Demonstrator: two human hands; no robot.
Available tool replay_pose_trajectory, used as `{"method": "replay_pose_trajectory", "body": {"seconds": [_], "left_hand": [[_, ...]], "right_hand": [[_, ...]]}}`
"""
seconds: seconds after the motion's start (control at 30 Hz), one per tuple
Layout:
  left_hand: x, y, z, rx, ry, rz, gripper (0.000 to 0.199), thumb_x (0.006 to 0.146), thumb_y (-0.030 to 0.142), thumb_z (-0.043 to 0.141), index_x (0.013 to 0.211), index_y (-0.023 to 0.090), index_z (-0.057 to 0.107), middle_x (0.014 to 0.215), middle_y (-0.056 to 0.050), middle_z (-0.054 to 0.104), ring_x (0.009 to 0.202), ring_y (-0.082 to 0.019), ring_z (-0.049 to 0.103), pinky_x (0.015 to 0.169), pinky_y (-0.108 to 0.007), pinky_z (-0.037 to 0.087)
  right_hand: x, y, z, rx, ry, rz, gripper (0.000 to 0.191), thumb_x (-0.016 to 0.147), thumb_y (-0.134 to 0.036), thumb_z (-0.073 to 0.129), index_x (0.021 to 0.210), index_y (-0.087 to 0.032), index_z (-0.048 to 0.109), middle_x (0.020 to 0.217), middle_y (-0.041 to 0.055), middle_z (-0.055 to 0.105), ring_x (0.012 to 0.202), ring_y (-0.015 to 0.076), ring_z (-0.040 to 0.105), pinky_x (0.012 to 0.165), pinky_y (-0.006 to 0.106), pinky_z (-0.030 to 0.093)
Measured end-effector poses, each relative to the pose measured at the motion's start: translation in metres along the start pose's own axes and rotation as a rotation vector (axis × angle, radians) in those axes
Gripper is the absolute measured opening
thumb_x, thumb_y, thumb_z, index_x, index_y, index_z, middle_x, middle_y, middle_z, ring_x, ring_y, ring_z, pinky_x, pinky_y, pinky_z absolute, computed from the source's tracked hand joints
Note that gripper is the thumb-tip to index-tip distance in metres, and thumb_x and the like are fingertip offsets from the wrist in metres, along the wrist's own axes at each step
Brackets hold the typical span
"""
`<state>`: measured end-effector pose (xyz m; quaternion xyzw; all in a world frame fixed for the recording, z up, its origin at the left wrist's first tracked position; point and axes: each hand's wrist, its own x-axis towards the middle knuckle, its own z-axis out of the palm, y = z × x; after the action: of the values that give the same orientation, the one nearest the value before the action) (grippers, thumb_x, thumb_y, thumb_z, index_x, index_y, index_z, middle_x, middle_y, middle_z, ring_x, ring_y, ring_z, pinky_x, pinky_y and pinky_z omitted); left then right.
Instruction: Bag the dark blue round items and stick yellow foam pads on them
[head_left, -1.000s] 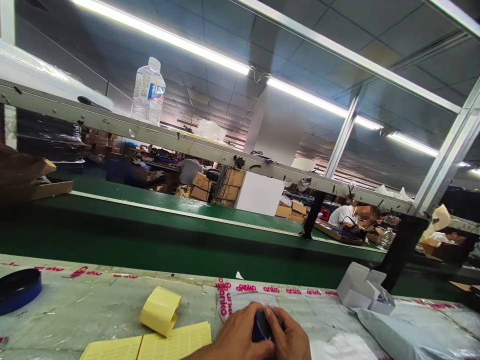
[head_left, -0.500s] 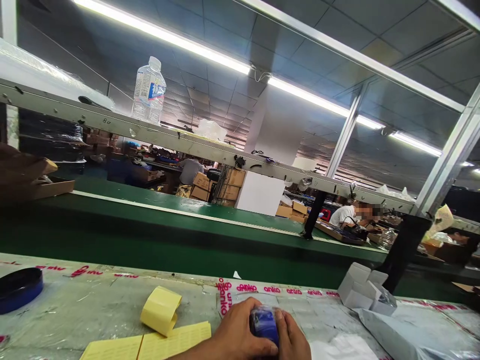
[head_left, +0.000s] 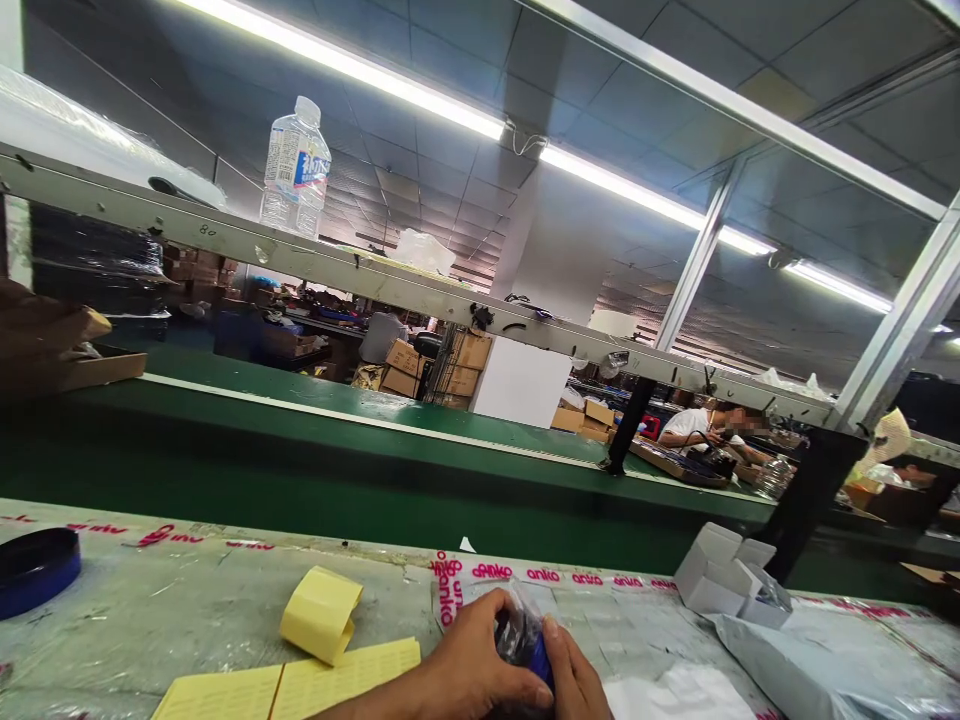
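Admittedly, little of what I held could be made out: a small dark blue object (head_left: 529,640) in crinkled clear wrap, mostly buried between my left hand (head_left: 469,670) and right hand (head_left: 571,680) at the bottom edge of the view, low over the desk (head_left: 187,600). The fingers (head_left: 487,612) of my left hand curled tight round its near side, and my right thumb pressed its other side; both wrists were cut off by the frame. What the object was, I could not tell. To the right a small white carton (head_left: 720,580) stood open on the desk, its inside hidden from me. A yellow label sheet (head_left: 345,680) lay flat just left of my hands, with a curled yellow strip (head_left: 321,615) beside it. A blue tape roll (head_left: 34,570) sat half cut off at the far left. Above, a water bottle (head_left: 295,170) stood upright on the overhead rail (head_left: 420,290).
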<state>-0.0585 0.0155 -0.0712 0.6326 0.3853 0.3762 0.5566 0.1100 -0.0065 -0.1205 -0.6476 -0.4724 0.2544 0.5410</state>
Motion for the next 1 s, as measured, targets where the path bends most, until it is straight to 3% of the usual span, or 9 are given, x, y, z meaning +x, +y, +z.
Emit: {"method": "replay_pose_trajectory", "body": {"seconds": [0.07,0.13,0.27,0.37,0.47,0.6,0.73,0.87,1.0], "left_hand": [[-0.001,-0.002,0.001,-0.03,-0.049,-0.024,0.067,0.047,0.024,0.096,0.106,0.016,0.065,0.101,-0.003,0.068,0.102,-0.032,0.061,0.085,-0.034,0.049],[-0.003,-0.002,0.003,-0.062,-0.11,-0.052,0.074,0.049,0.027,0.098,0.113,0.017,0.062,0.103,-0.004,0.068,0.103,-0.033,0.062,0.085,-0.036,0.051],[-0.006,-0.001,0.008,-0.111,-0.227,-0.049,0.08,0.051,0.037,0.099,0.117,0.018,0.06,0.107,-0.006,0.068,0.109,-0.036,0.062,0.086,-0.039,0.051],[-0.007,0.001,0.012,-0.138,-0.197,-0.036,0.072,0.049,0.033,0.097,0.109,0.016,0.061,0.099,-0.006,0.068,0.105,-0.036,0.062,0.081,-0.037,0.049],[-0.008,0.005,0.01,-0.223,-0.138,-0.08,0.067,0.047,0.024,0.092,0.104,0.017,0.057,0.086,-0.002,0.067,0.088,-0.029,0.064,0.072,-0.033,0.046],[-0.01,0.008,0.005,-0.347,-0.153,-0.07,0.063,0.049,0.025,0.086,0.101,0.018,0.052,0.086,-0.001,0.066,0.083,-0.024,0.062,0.074,-0.032,0.046],[-0.011,0.004,0.004,-0.373,-0.155,-0.032,0.057,0.051,0.026,0.081,0.097,0.018,0.05,0.082,0.0,0.063,0.076,-0.02,0.058,0.07,-0.029,0.044],[-0.009,-0.004,0.006,-0.376,-0.231,-0.005,0.062,0.053,0.035,0.089,0.097,0.017,0.049,0.083,-0.002,0.062,0.076,-0.021,0.057,0.067,-0.029,0.043],[-0.01,-0.007,0.01,-0.453,-0.275,0.034,0.071,0.058,0.049,0.098,0.098,0.018,0.049,0.086,-0.002,0.061,0.08,-0.02,0.058,0.071,-0.029,0.044]], "right_hand": [[0.0,-0.003,-0.002,-0.006,0.023,0.025,0.083,0.075,-0.098,0.039,0.091,-0.025,0.076,0.104,0.0094,0.077,0.108,0.0371,0.066,0.096,0.043,0.048],[0.0,-0.006,-0.004,-0.009,0.029,0.054,0.08,0.077,-0.097,0.038,0.08,-0.025,0.071,0.083,0.0062,0.074,0.088,0.0332,0.068,0.082,0.041,0.05],[-0.002,-0.011,-0.008,-0.005,0.041,0.086,0.073,0.072,-0.096,0.048,0.068,-0.025,0.059,0.059,-0.0002,0.062,0.067,0.0265,0.061,0.067,0.037,0.047],[-0.002,-0.016,-0.016,0.005,0.106,0.098,0.075,0.072,-0.097,0.047,0.078,-0.024,0.064,0.073,0.0032,0.07,0.08,0.0297,0.065,0.074,0.037,0.049],[-0.002,-0.021,-0.023,0.051,0.163,0.1,0.083,0.077,-0.096,0.04,0.1,-0.021,0.068,0.096,0.0095,0.075,0.098,0.033,0.067,0.082,0.038,0.053],[-0.007,-0.022,-0.019,0.286,0.026,0.129,0.085,0.072,-0.093,0.056,0.124,-0.027,0.065,0.121,0.0112,0.073,0.11,0.0358,0.069,0.08,0.042,0.058],[-0.016,-0.018,-0.004,0.45,-0.107,0.14,0.079,0.05,-0.085,0.082,0.1,-0.024,0.075,0.102,0.012,0.077,0.108,0.0391,0.07,0.083,0.043,0.059],[-0.024,-0.016,0.001,0.535,-0.142,0.137,0.077,0.055,-0.086,0.079,0.094,-0.02,0.075,0.086,0.0099,0.078,0.087,0.0339,0.074,0.079,0.042,0.059],[-0.029,-0.016,-0.007,0.511,-0.103,0.088,0.069,0.058,-0.08,0.083,0.089,-0.018,0.077,0.08,0.0081,0.076,0.084,0.0308,0.073,0.076,0.036,0.056]]}}
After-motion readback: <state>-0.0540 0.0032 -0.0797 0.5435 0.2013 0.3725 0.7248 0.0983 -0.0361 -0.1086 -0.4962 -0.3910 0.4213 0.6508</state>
